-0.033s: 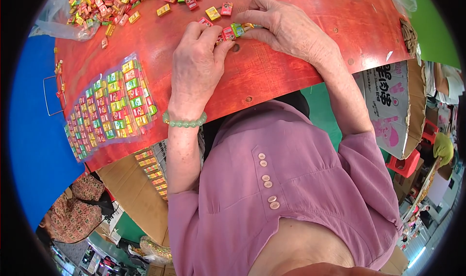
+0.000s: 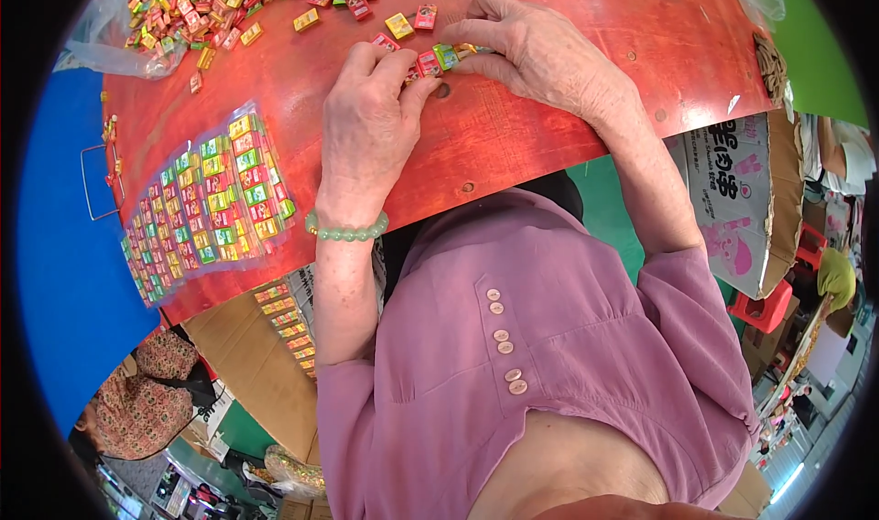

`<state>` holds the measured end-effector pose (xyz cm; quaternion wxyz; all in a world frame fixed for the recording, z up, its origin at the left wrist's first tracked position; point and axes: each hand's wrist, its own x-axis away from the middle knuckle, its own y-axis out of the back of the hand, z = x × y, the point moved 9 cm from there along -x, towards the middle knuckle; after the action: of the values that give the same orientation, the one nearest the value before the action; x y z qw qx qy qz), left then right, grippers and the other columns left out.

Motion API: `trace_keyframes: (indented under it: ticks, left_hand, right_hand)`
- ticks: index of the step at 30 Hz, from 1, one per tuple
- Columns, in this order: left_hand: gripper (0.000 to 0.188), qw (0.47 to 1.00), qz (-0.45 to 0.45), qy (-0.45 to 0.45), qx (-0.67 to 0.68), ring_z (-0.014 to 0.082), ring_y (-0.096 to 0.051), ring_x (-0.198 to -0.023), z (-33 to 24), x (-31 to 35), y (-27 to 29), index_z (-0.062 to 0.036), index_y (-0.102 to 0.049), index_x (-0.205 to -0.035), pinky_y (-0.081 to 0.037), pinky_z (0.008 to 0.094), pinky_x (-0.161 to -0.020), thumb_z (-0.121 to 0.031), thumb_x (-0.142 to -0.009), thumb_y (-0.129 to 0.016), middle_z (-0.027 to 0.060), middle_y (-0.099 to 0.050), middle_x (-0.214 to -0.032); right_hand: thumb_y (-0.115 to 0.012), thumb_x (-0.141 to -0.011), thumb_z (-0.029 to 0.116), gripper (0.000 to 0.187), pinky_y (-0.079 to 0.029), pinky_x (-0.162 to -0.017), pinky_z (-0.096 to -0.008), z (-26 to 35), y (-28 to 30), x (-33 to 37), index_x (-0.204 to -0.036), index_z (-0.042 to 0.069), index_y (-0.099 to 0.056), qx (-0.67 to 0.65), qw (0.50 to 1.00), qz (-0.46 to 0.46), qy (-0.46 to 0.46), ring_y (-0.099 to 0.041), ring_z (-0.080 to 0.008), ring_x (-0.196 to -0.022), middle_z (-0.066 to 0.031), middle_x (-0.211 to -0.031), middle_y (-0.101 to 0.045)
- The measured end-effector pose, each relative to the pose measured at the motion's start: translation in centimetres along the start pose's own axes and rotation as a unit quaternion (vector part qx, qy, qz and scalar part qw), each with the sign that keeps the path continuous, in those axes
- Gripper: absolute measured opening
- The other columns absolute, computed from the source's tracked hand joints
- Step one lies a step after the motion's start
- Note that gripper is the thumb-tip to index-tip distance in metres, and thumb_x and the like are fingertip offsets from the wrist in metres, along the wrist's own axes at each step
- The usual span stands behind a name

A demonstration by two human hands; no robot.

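Observation:
A short row of small boxes lies between my two hands near the middle of the red table. In it a red box and a green box show, with yellow at the right end. My left hand, with a green bead bracelet at the wrist, is closed on the row's left end. From the right, my right hand pinches the other end between thumb and fingers. The fingers partly hide the end boxes. Just beyond them lie a loose yellow box and a loose red box.
A heap of small coloured boxes spills from a clear plastic bag at the far left. Clear sheets packed with rows of boxes lie at left. Open cartons stand below the table edge. A person in patterned clothing is at lower left.

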<state>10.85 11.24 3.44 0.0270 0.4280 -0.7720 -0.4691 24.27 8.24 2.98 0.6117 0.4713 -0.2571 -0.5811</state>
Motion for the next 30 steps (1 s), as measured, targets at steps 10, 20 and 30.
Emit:
trace_keyframes:
  ticks: [10, 20, 30]
  left_hand:
    - [0.03, 1.0, -0.016, -0.001, 0.008, 0.0336, -0.065, -0.086, 0.1, 0.3, 0.0, 0.0004, -0.065, -0.109, -0.054, 0.0407, -0.071, -0.007, -0.081, -0.074, 0.0156, -0.06, -0.103]
    - [0.029, 1.0, 0.007, -0.011, 0.01, 0.0322, -0.064, -0.084, -0.3, 0.1, -0.5, -0.0028, -0.066, -0.108, -0.053, 0.0411, -0.07, -0.009, -0.081, -0.074, 0.0125, -0.058, -0.098]
    - [0.025, 0.999, -0.018, -0.031, -0.004, 0.034, -0.062, -0.085, -1.1, 0.1, -0.4, -0.0018, -0.064, -0.104, -0.052, 0.0425, -0.072, -0.007, -0.081, -0.072, 0.0144, -0.056, -0.096]
  right_hand:
    - [-0.074, -0.084, 0.02, 0.04, -0.051, -0.076, -0.0412, -0.4, 0.5, 0.3, -0.121, 0.007, -0.063, -0.089, 0.996, 0.003, -0.019, -0.062, -0.0341, -0.088, -0.0134, -0.101, -0.059]
    - [-0.073, -0.084, 0.012, 0.034, -0.049, -0.076, -0.0398, -0.3, 0.0, 0.2, -0.116, 0.004, -0.064, -0.093, 0.995, 0.02, -0.014, -0.061, -0.0324, -0.088, -0.0136, -0.1, -0.058]
    - [-0.073, -0.084, 0.013, 0.031, -0.05, -0.078, -0.0413, -0.4, 0.1, 0.6, -0.113, 0.003, -0.065, -0.094, 0.995, 0.014, -0.026, -0.061, -0.0348, -0.092, -0.0147, -0.1, -0.058]
